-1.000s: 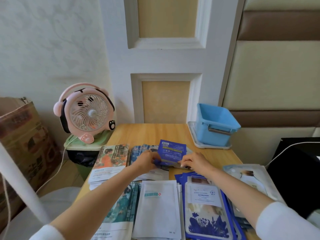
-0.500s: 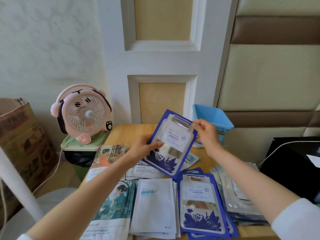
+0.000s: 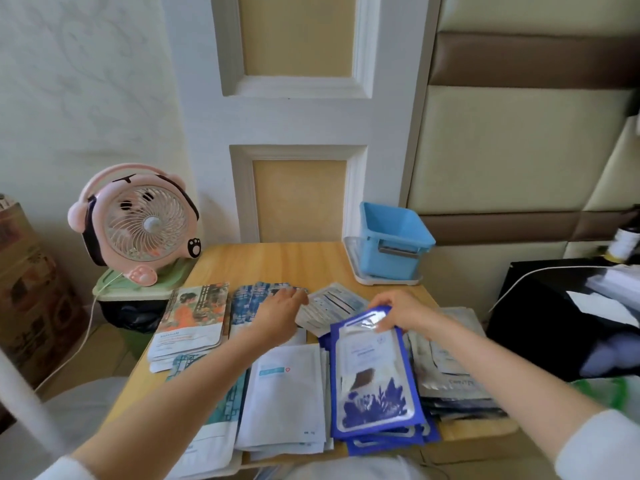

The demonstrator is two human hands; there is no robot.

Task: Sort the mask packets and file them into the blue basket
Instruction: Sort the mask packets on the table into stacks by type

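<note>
Mask packets lie sorted in piles on the wooden table (image 3: 277,265). My right hand (image 3: 401,311) pinches the top edge of a blue floral packet (image 3: 374,375) that lies on the blue pile. My left hand (image 3: 278,311) rests flat, fingers spread, on a blue patterned packet (image 3: 251,299) and touches the edge of a silver packet (image 3: 332,306). A white pile (image 3: 287,396) sits in the middle. An orange-picture pile (image 3: 194,317) lies at the left and a teal pile (image 3: 221,410) in front of it. The blue basket (image 3: 394,247) stands empty at the back right on a white tray.
A pink desk fan (image 3: 138,226) stands on a green bin left of the table. A grey-silver packet pile (image 3: 450,372) lies at the right edge. A black unit (image 3: 554,317) with white cable and papers stands further right. A cardboard box (image 3: 27,289) stands far left.
Both hands lifted a blue floral packet off the far pile. My right hand then brought it down onto the blue pile, and my left hand let go and went back to the far packets.
</note>
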